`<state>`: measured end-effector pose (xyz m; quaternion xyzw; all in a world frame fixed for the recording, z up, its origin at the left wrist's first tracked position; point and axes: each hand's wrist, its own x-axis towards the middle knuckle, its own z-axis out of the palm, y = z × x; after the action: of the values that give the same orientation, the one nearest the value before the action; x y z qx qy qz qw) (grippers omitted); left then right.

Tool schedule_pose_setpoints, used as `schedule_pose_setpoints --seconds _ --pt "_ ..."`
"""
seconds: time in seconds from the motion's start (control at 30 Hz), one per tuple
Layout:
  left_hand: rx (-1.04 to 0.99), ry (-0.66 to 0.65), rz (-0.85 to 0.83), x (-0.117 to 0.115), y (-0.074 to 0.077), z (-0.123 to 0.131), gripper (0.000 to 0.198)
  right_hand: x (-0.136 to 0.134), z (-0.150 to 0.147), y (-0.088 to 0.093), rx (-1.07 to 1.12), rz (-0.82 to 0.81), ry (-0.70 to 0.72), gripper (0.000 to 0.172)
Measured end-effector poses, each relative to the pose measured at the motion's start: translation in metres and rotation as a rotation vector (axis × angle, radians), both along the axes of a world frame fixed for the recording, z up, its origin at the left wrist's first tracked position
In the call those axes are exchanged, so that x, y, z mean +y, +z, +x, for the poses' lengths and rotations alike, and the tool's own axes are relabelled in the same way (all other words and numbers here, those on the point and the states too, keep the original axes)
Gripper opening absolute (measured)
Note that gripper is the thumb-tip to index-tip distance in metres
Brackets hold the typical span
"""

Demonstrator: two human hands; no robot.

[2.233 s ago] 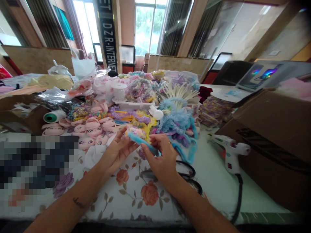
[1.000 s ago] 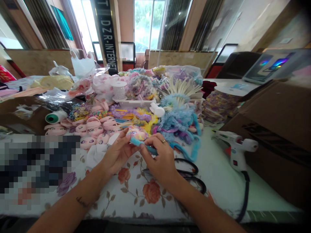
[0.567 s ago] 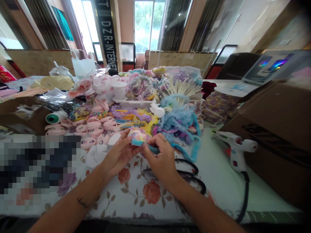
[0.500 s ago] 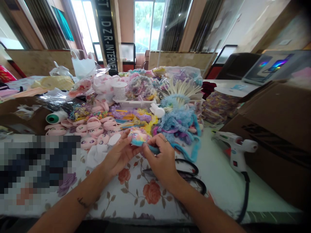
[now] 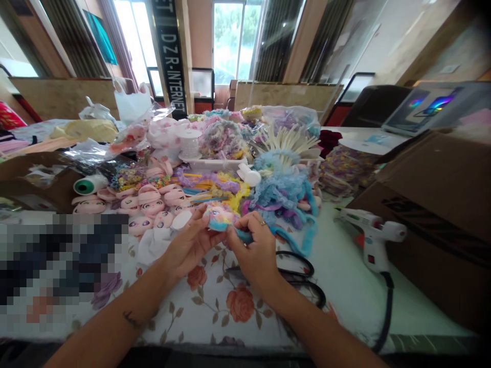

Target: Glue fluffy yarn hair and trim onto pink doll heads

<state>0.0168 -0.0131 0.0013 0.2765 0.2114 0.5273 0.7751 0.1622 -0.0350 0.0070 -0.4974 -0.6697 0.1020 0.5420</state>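
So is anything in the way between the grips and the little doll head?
Nothing visible: the left grip holds the doll head, and the right grip pinches the blue fuzzy strip at its edge. The scissors lie lower, not between.

Doll head [image 5: 220, 215] between hands [image 5: 191, 245]; glue gun [image 5: 373, 236] right of scissors [image 5: 300, 276].

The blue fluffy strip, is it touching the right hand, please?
Touching: the head view shows the right hand pinching the blue fluffy strip between thumb and forefinger.
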Motion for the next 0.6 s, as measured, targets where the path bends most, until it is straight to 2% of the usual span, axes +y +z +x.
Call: schedule_pose_setpoints --seconds 0.17,0.33,0.53,0.6 --pt "0.023 -0.023 0.02 -0.0011 0.0001 0.0003 0.033 0.0012 0.0003 0.0013 0.021 -0.02 0.01 0.02" --pt "0.066 0.022 0.017 -0.0034 -0.0008 0.0022 0.044 0.0019 -0.0004 0.0004 0.002 -0.038 -0.014 0.021" --pt "0.097 0.113 0.021 -0.0032 0.0017 0.0034 0.034 0.0034 -0.0014 -0.0035 0.029 -0.181 -0.043 0.023" --pt "0.096 0.122 0.037 -0.0024 0.002 0.0027 0.029 0.0051 -0.0006 -0.0044 0.074 -0.209 -0.032 0.028"
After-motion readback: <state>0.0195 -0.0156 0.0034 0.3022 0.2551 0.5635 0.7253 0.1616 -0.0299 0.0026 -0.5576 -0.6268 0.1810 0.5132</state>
